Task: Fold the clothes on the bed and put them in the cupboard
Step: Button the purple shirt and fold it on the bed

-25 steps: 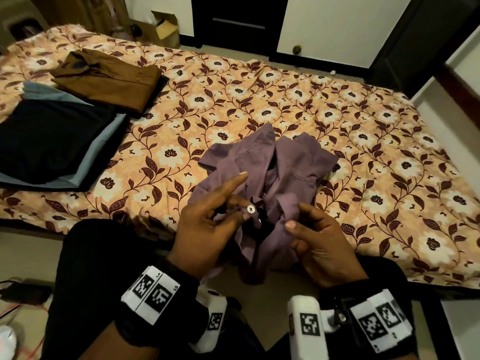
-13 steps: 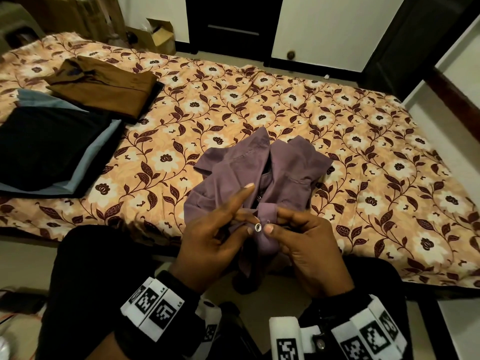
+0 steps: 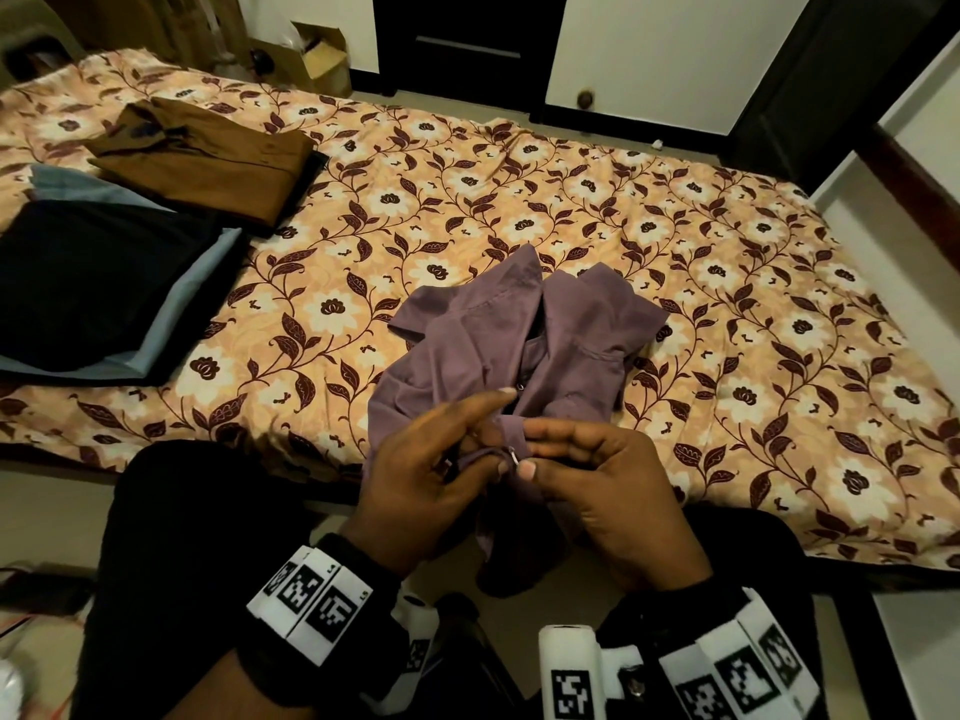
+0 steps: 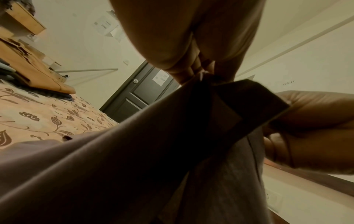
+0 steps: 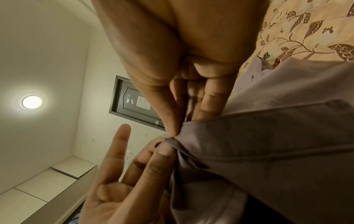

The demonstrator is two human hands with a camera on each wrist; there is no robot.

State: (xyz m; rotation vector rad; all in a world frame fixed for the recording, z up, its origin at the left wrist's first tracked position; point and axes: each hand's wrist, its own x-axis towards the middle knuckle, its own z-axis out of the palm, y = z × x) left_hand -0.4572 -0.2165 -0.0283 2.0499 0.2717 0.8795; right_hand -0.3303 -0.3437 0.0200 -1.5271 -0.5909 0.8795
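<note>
Hands meet at the near edge of the bed (image 3: 727, 262), both pinching the front strip of the purple shirt (image 3: 582, 324); left hand (image 3: 431, 480) nips the cloth between thumb and middle finger with the index finger held out straight; right hand (image 3: 613, 491) nips the facing edge between thumb and fingertips, right beside the small pale button (image 3: 511, 456); the two thumbs almost touch; looks like a button being worked through its hole, a guess only.

Shirt lies crumpled near centre of the bed, collar end far, its lower part lifted in the hands and hanging over the near edge toward the person's lap; right wrist view shows the cloth bunched at the pinch (image 5: 176, 141); left wrist view shows a folded edge (image 4: 249, 97) draped between both hands.

Handling, judged: light, thin, limp cloth; no stiffness, sags wherever unsupported; not fragile; mildly slippery, so a fingertip pinch suits the strip; for folding, better to take it at the shoulders or hem corners.

Wrists low, palms turned inward, forearms close together over the knees.

Far left on the bed: folded brown shirt (image 3: 208, 158); folded black garment (image 3: 88, 283) on a blue one (image 3: 187, 304).
</note>
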